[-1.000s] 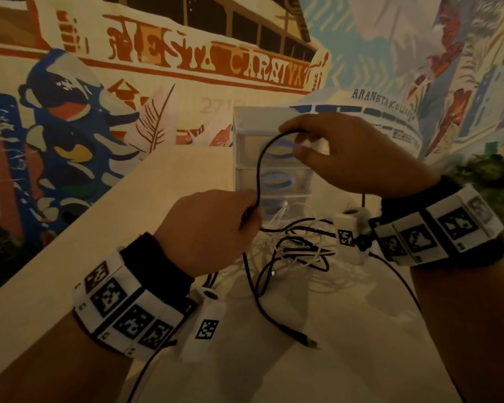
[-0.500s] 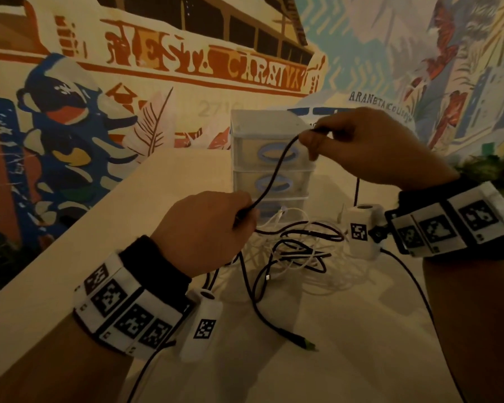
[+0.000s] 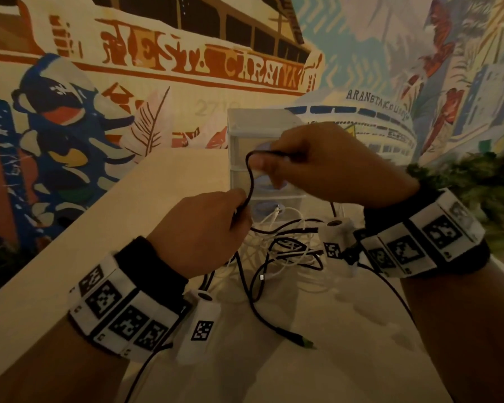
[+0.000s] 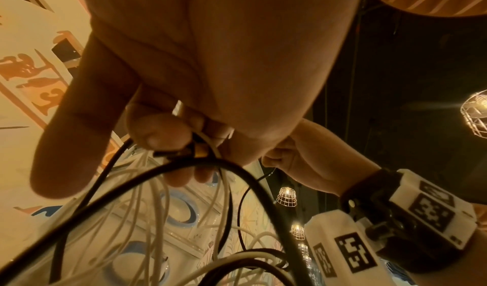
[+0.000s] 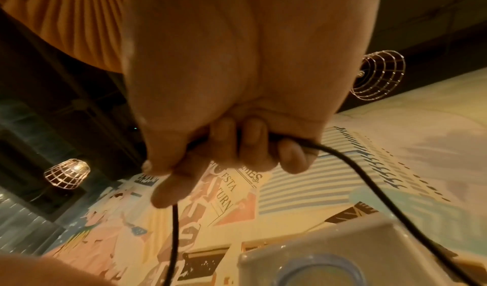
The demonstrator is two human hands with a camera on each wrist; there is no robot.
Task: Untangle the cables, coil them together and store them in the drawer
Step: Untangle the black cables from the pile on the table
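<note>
Cables (image 3: 285,251) lie in a tangle on the pale table (image 3: 346,359), black and white strands looped through each other just in front of the small drawer unit (image 3: 262,123); how many separate cables make up the heap cannot be told. One black cable (image 3: 249,181) rises out of the tangle. The left hand (image 3: 198,231) pinches it low down, fingers curled round it, and the left wrist view shows white strands and a yellow-tipped plug (image 4: 197,153) gathered in the same grip. The right hand (image 3: 329,164) holds the cable higher up in front of the drawer unit, thumb and curled fingers (image 5: 250,144) closed on it, so a short arc runs between the two hands. A loose end with a greenish plug (image 3: 304,341) lies on the table nearer the person.

Three drawers can be counted on the unit, each with an oval blue handle (image 4: 181,211). The mural (image 3: 186,62) behind carries orange lettering, only partly legible, and a white domed building lettered "ARANETA COLISEUM" (image 3: 376,104), its last letters hard to read. The right wrist view catches a painted newspaper with "TIMES" (image 5: 247,176) on it. Both wrists wear bands of black-and-white square markers (image 3: 122,318). Three caged lamps (image 4: 287,196) show in the left wrist view.
</note>
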